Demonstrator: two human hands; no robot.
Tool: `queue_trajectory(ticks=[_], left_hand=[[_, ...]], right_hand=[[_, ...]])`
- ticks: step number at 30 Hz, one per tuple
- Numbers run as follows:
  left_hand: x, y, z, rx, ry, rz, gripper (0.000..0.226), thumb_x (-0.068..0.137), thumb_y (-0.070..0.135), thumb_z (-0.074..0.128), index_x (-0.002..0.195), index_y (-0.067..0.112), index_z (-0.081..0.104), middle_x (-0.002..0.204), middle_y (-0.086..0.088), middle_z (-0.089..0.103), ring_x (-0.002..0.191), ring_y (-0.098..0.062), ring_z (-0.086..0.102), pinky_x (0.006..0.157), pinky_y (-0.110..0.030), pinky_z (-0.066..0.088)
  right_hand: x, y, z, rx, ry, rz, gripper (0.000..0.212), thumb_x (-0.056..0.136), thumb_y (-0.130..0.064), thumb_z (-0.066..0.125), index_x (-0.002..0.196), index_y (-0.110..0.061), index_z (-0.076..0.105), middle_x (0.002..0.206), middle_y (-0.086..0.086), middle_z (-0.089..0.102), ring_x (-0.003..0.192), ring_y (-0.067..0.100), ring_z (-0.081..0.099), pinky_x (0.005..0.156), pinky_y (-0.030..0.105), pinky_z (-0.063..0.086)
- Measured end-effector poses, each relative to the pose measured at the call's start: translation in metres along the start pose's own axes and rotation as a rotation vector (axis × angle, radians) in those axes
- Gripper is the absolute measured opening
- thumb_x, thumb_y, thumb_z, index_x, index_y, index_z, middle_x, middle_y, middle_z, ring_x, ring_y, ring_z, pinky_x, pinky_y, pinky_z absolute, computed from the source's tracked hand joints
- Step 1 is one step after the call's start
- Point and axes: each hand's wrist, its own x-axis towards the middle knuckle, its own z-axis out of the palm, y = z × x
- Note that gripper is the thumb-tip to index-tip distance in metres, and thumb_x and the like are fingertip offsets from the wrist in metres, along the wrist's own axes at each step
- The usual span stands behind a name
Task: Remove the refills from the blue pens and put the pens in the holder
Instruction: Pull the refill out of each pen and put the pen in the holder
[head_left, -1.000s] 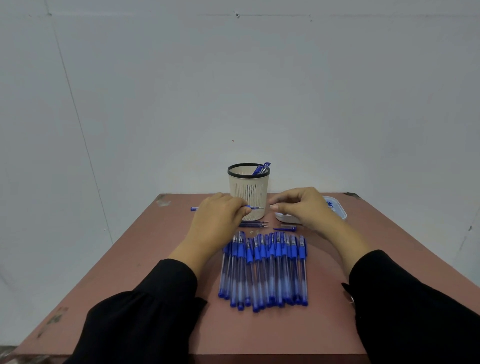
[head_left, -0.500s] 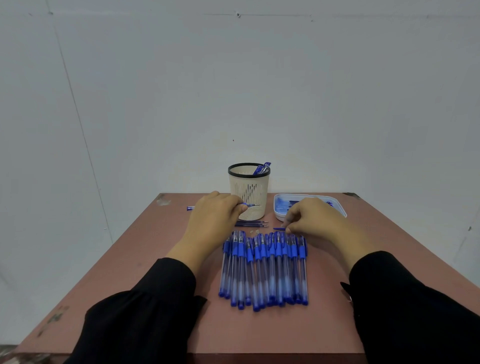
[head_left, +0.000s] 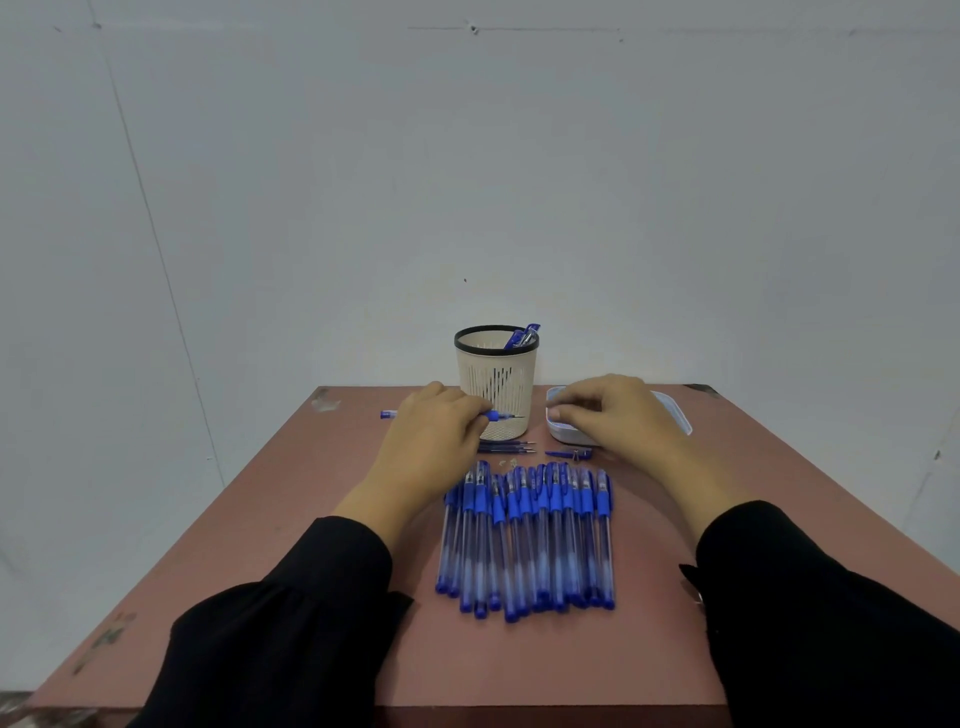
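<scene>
My left hand (head_left: 434, 441) grips a blue pen (head_left: 500, 415) held level in front of the holder, its tip pointing right and its tail sticking out to the left. The cream holder (head_left: 497, 384) with a black rim stands at the back of the table with a couple of pens (head_left: 522, 336) inside. My right hand (head_left: 613, 415) hovers over the white tray (head_left: 563, 434), fingers curled; I cannot tell whether it pinches anything. Several capped blue pens (head_left: 527, 535) lie in a row in front of me. Loose refills (head_left: 506, 447) lie by the holder's base.
A small blue pen piece with a metal clip (head_left: 569, 454) lies just in front of the tray. The reddish table (head_left: 311, 597) ends at a white wall behind the holder. Black sleeves cover both forearms at the near edge.
My right hand dropped to the pen piece in front of the tray, then rose back over the tray. My left hand kept the pen almost still.
</scene>
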Motion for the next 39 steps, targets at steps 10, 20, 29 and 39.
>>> queue_trajectory(ticks=[10,20,29,39], left_hand=[[0.001,0.002,0.002,-0.021,0.009,0.031,0.026,0.097,0.026,0.047,0.114,0.021,0.065,0.104,0.004,0.068,0.093,-0.016,0.05,0.083,-0.031,0.04],[-0.001,-0.031,-0.009,-0.015,0.051,-0.198,0.022,0.095,0.021,0.049,0.108,0.023,0.067,0.097,0.005,0.067,0.094,-0.018,0.046,0.083,-0.033,0.033],[0.001,-0.036,-0.009,0.053,0.113,-0.318,0.025,0.097,0.022,0.045,0.111,0.021,0.065,0.101,0.002,0.067,0.102,-0.022,0.049,0.086,-0.035,0.031],[0.001,-0.033,-0.008,0.07,0.078,-0.315,0.025,0.098,0.023,0.043,0.113,0.023,0.064,0.104,0.003,0.066,0.104,-0.02,0.048,0.088,-0.034,0.031]], right_hand=[[-0.001,-0.011,0.017,-0.13,0.009,-0.236,0.018,0.09,-0.029,0.063,0.105,-0.029,0.073,0.078,-0.023,0.056,0.088,0.005,0.047,0.079,0.028,0.039],[0.006,0.019,0.002,-0.134,0.05,-0.052,0.014,0.087,-0.022,0.064,0.08,-0.032,0.069,0.089,-0.011,0.062,0.093,0.011,0.054,0.08,0.031,0.042],[0.013,0.011,0.014,-0.216,0.004,0.044,0.014,0.085,-0.023,0.065,0.091,-0.025,0.077,0.093,-0.007,0.066,0.092,0.014,0.058,0.082,0.034,0.048],[0.025,-0.014,0.033,-0.514,-0.161,0.054,0.017,0.084,-0.036,0.065,0.096,-0.031,0.076,0.1,-0.008,0.071,0.098,0.015,0.061,0.084,0.028,0.042]])
